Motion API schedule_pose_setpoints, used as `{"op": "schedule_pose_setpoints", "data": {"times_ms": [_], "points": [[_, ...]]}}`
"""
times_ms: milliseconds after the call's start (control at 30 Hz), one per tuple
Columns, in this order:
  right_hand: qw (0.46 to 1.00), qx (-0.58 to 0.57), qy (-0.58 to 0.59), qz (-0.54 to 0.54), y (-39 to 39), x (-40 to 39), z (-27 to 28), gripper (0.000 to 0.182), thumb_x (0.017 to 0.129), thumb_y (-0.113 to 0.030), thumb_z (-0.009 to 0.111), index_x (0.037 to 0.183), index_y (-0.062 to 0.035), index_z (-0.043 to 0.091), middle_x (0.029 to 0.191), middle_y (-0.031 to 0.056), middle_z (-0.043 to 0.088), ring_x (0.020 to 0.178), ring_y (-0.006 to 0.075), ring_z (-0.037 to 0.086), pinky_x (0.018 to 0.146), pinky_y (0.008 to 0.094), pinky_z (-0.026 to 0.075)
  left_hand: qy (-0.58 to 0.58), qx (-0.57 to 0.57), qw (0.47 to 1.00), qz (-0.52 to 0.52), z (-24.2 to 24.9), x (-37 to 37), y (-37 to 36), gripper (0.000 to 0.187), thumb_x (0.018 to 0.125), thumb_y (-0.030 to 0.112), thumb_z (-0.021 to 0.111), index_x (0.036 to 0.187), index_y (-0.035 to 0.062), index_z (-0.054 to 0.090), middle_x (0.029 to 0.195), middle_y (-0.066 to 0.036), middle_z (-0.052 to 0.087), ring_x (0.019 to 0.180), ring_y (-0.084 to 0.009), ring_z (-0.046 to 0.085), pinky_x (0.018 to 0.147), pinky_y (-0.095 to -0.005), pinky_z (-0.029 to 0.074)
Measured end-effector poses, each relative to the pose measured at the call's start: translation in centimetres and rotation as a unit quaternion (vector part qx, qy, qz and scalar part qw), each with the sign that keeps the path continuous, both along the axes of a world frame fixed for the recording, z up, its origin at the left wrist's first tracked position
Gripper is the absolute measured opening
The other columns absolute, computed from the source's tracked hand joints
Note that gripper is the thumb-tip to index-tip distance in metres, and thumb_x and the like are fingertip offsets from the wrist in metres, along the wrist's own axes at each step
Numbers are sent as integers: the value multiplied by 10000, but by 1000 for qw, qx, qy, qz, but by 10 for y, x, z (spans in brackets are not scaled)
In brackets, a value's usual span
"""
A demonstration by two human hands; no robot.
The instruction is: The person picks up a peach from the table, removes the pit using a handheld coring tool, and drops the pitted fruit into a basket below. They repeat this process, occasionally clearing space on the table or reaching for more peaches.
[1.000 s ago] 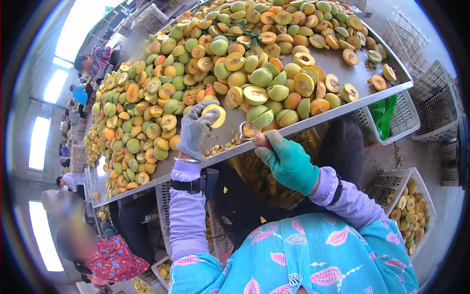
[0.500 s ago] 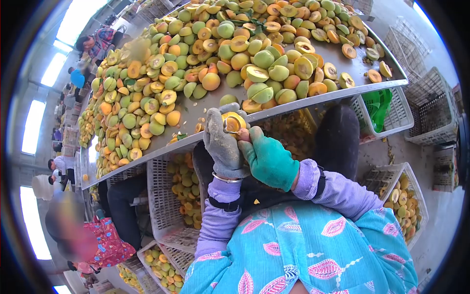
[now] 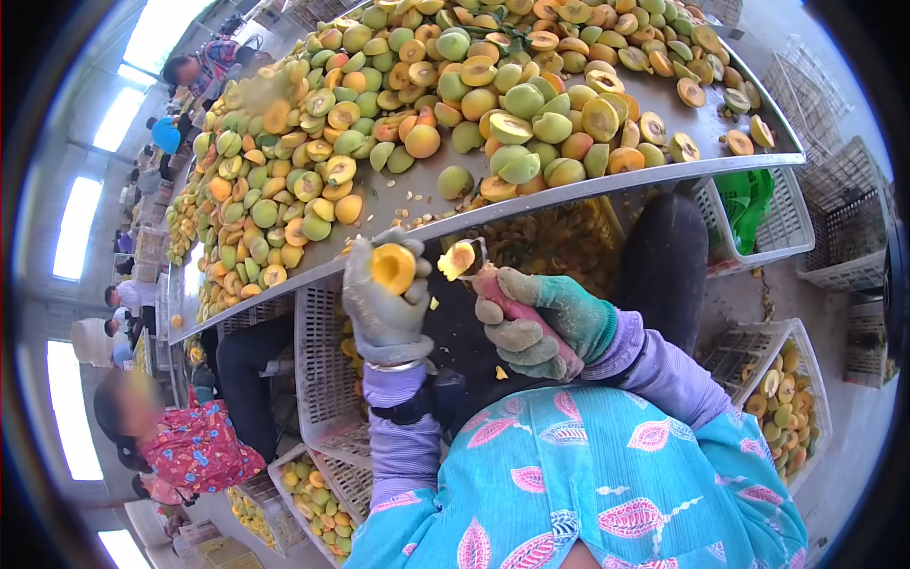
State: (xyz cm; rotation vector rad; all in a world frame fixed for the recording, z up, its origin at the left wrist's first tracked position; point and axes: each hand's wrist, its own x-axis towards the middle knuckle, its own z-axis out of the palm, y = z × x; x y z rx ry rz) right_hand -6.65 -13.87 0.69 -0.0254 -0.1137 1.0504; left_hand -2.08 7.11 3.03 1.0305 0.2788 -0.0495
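Head view: we are noting grey-gloved left hand (image 3: 384, 318) cupping a hollowed yellow fruit half (image 3: 392, 269), apparently cored; green-gloved right hand (image 3: 567, 318) gripping the just-withdrawn, pink-handled metal-loop tool (image 3: 504, 298).

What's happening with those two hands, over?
Left hand: holding hollowed fruit half. Right hand: gripping pink-handled tool, yellow piece at its tip. Hands apart; nothing seen blocking either.
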Motion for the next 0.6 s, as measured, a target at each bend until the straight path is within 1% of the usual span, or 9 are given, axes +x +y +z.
{"op": "schedule_pose_setpoints", "data": {"times_ms": [67, 100, 167, 233, 300, 367, 433, 500, 600], "points": [[976, -212, 38, -37, -26, 2, -8, 379, 986, -459, 453, 960, -84, 500, 661, -6, 494, 456, 89, 453, 394, 239, 440, -98, 457, 884, 5, -12, 6, 61, 388, 942, 357, 534, 951, -4, 675, 882, -93, 676, 794, -182, 633, 695, -286, 506], [940, -334, 60, -45, -32, 5, -19, 388, 981, -466, 462, 958, -80, 499, 670, 0, 505, 467, 97, 470, 413, 249, 466, -28, 734, 679, -18, -4, 15, 71, 349, 905, 338, 592, 924, 3, 691, 907, -104, 689, 837, -198, 639, 779, -311, 488], [915, -397, 45, -59, -29, 3, -33, 395, 974, -472, 472, 955, -78, 498, 673, 4, 512, 479, 104, 483, 424, 266, 479, -131, 843, 521, -21, -6, 35, 71, 304, 855, 313, 640, 942, 27, 693, 943, -124, 689, 919, -239, 639, 834, -332, 480], [889, -449, 4, -85, -25, 1, -33, 419, 961, -489, 489, 940, -71, 491, 676, 11, 517, 500, 114, 502, 444, 302, 503, -83, 749, 651, -88, 4, 75, 19, 314, 816, 302, 657, 1004, 53, 684, 1008, -156, 671, 1002, -290, 617, 883, -375, 473], [857, -503, -43, -106, -19, 4, -23, 372, 969, -453, 500, 938, -82, 494, 681, -4, 511, 508, 91, 489, 451, 291, 487, -268, 792, 533, -133, -14, 114, -26, 369, 787, 281, 664, 1079, 56, 653, 1067, -185, 649, 1021, -356, 598, 889, -417, 481], [820, -544, -86, -158, -17, 6, -21, 342, 971, -419, 512, 942, -78, 496, 677, 29, 540, 511, 140, 523, 458, 321, 483, -212, 820, 429, -313, -68, 170, -38, 415, 779, 252, 653, 1150, 68, 616, 1089, -206, 629, 1026, -375, 590, 895, -426, 482], [775, -584, -125, -209, -23, 12, -22, 312, 973, -384, 524, 945, -74, 498, 674, 63, 568, 515, 190, 556, 465, 351, 478, -201, 741, 532, -358, -39, 181, -38, 440, 807, 227, 616, 1214, 66, 578, 1100, -200, 618, 1027, -373, 597, 886, -452, 491], [534, -671, -360, -367, -26, 18, -26, 257, 969, -312, 543, 959, -60, 497, 680, 165, 613, 587, 336, 615, 514, 434, 472, -26, 335, 873, -354, -21, 160, -27, 446, 886, 253, 553, 1263, 16, 530, 1114, -182, 621, 995, -338, 621, 859, -450, 516], [483, -684, -407, -364, -15, 38, -11, 262, 956, -298, 552, 973, -41, 503, 697, 216, 620, 671, 410, 624, 565, 489, 477, -5, 43, 955, -294, -2, 99, -42, 501, 975, 372, 464, 1257, -41, 506, 1112, -176, 609, 945, -263, 635, 790, -380, 546]]}}
